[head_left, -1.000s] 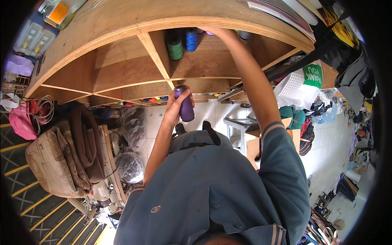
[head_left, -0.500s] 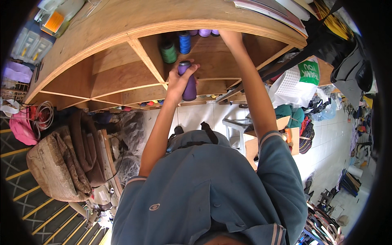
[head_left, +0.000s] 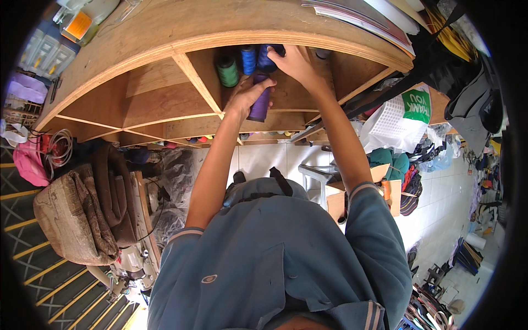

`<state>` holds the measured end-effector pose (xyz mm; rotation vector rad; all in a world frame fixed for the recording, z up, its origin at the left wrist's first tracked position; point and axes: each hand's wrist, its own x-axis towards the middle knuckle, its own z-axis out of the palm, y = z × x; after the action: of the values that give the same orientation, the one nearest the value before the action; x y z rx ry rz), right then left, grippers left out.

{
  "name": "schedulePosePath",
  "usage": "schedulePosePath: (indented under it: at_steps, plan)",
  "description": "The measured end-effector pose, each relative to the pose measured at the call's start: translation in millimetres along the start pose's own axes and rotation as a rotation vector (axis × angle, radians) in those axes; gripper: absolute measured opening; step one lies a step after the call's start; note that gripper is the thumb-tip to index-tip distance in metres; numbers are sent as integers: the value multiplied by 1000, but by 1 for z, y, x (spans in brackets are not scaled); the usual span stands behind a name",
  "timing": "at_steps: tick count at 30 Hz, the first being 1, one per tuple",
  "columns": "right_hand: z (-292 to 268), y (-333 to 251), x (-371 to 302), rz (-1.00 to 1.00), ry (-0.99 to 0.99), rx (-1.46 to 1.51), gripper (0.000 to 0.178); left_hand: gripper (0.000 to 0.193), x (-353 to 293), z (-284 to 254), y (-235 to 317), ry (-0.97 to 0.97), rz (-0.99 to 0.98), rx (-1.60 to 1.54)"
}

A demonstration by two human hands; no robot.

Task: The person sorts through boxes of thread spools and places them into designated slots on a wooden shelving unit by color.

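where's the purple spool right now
The purple spool is in the left hand, at the mouth of the shelf cubby, just below the green spool and blue spools.

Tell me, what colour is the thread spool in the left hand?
Purple thread spool, seen in the head view.

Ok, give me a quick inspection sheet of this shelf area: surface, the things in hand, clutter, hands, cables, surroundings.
Surface: wooden shelf unit with open compartments; several on the left look bare.
Job's things: purple thread spool at the compartment mouth; green spool, blue spool and dark blue spool stand inside.
Clutter: books or papers on top of the shelf; white basket to the right.
Hands: left hand grips the purple thread spool; right hand reaches in, touching the dark blue spool.
Cables: coiled cord at left.
Surroundings: folded brown fabric on a sewing machine at lower left; cardboard box on the tiled floor.
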<state>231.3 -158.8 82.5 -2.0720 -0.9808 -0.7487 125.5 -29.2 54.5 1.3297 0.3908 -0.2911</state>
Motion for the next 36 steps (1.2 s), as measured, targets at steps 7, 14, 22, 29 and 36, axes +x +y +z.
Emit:
schedulePosePath:
  at_steps: [7,14,22,29,36]
  plan:
    - [12,6,1,37,-54,-87,38,53,7,-3,-1,-10,22,95]
    - [2,7,-11,145,-82,-106,39,75,5,-2,6,3,-26,60]
    - [11,0,-9,195,-173,-49,38,56,4,-1,4,116,-18,-46]
    - [33,-23,5,206,-270,37,43,53,-6,-1,-15,147,127,-27]
    - [49,-24,-3,82,-19,189,55,46,-31,8,-26,150,140,-134]
